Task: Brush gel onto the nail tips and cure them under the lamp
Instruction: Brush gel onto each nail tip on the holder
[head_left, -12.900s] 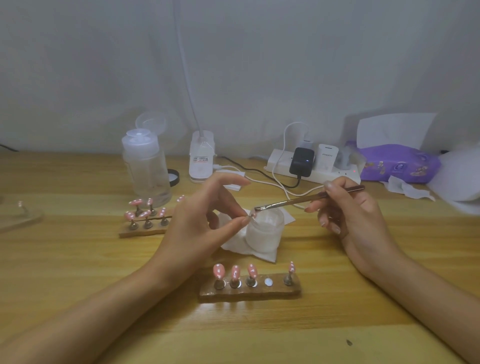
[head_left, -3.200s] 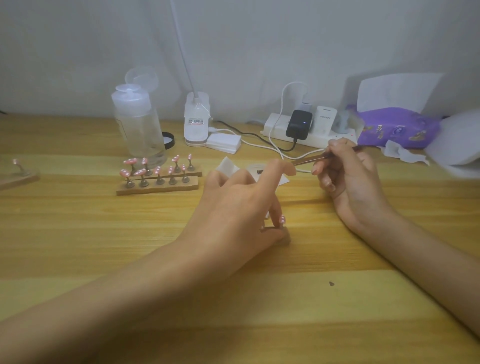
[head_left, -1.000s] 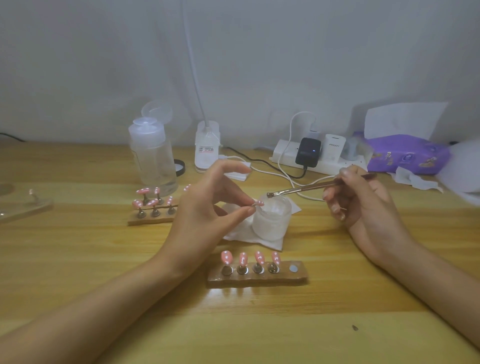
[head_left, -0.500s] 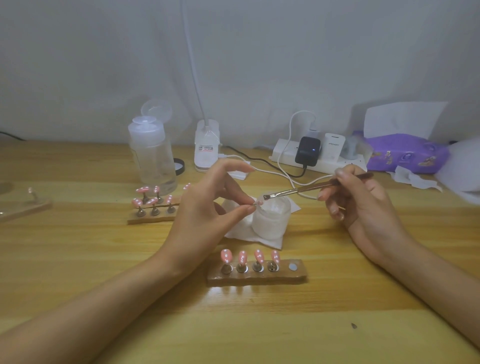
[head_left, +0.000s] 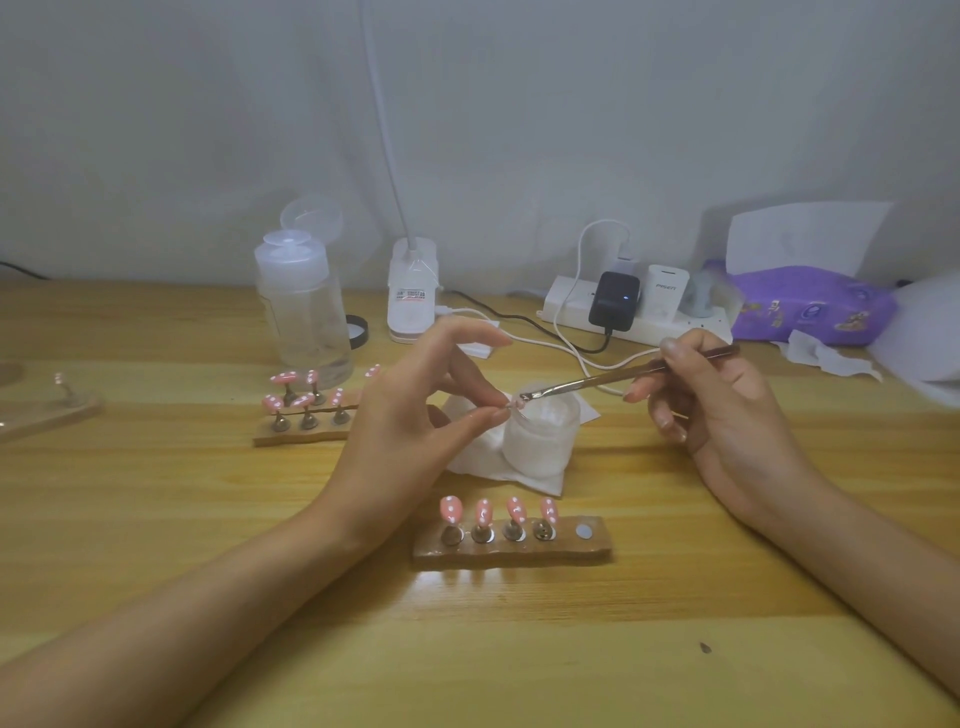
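While a single pink nail tip (head_left: 514, 404) is pinched between the thumb and a finger of the left hand (head_left: 415, 415), the bristle end of a slim, metal-handled brush (head_left: 623, 375) is laid against it. The brush is gripped pen-fashion in the right hand (head_left: 727, 415). The tip is held just over the left rim of a squat, frosted jar (head_left: 543, 436), which is set on a crumpled white tissue (head_left: 478, 460) at the middle of the wooden table (head_left: 519, 649). Part of the tissue is hidden by the left hand.

Nearer, a rough-edged wooden strip (head_left: 511, 553) is seen. Four pink, white-dotted tips are carried on it on small metal stands, and one bare round magnet (head_left: 584, 531) is left at its right end. To the far left a second wooden strip (head_left: 296, 436) is loaded with more pink tips, its right end covered by the left hand. Behind it a clear plastic bottle (head_left: 304, 312) is stood with its lid flipped up.

Along the far edge are ranged a white lamp base (head_left: 413, 291) with a thin stalk, a white power strip (head_left: 571, 312) with a black charger (head_left: 613, 301) plugged in, and a purple tissue pack (head_left: 810, 306).
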